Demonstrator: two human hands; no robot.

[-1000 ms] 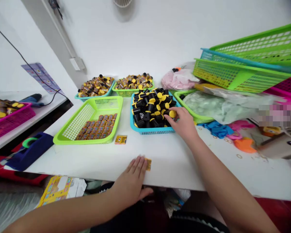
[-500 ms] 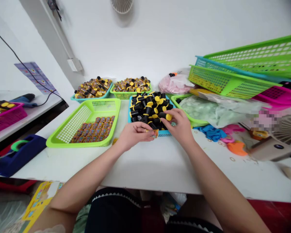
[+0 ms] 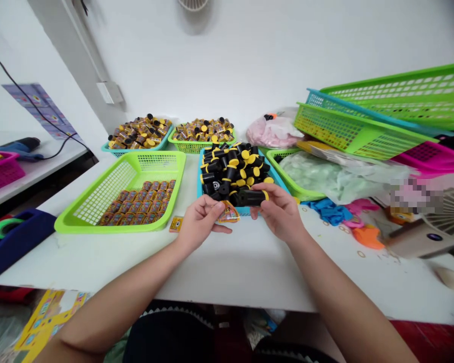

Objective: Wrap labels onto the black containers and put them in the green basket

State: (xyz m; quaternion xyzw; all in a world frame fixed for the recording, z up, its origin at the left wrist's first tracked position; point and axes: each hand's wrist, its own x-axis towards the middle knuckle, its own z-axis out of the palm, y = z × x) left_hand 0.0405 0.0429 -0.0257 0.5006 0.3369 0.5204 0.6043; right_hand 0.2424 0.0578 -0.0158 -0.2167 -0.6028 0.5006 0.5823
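Between thumb and fingers, my left hand (image 3: 202, 219) pinches a small printed orange-yellow label (image 3: 229, 213). My right hand (image 3: 282, 214) grips a black plastic cylinder with a yellow cap (image 3: 252, 197), held sideways just right of the label. Both hands hover at the front edge of a blue basket (image 3: 280, 182), which is heaped with more black and yellow cylinders (image 3: 230, 169). To the left, a green basket (image 3: 111, 229) holds rows of labelled cylinders (image 3: 139, 204). A small stack of yellow labels (image 3: 176, 224) lies on the white table beside that basket.
Two baskets of mixed finished-looking pieces (image 3: 139, 132) stand at the back. Plastic bags (image 3: 325, 174) and stacked baskets (image 3: 363, 131) crowd the right. Blue balloon-like scraps (image 3: 327, 209) and a fan (image 3: 446, 217) lie nearer. A blue tape dispenser (image 3: 22, 242) sits at the left.
My right hand has lifted a black cylinder out of the heap and drawn it nearer. The left hand has shifted slightly left and down, and the label shows more fully. The view has moved slightly.
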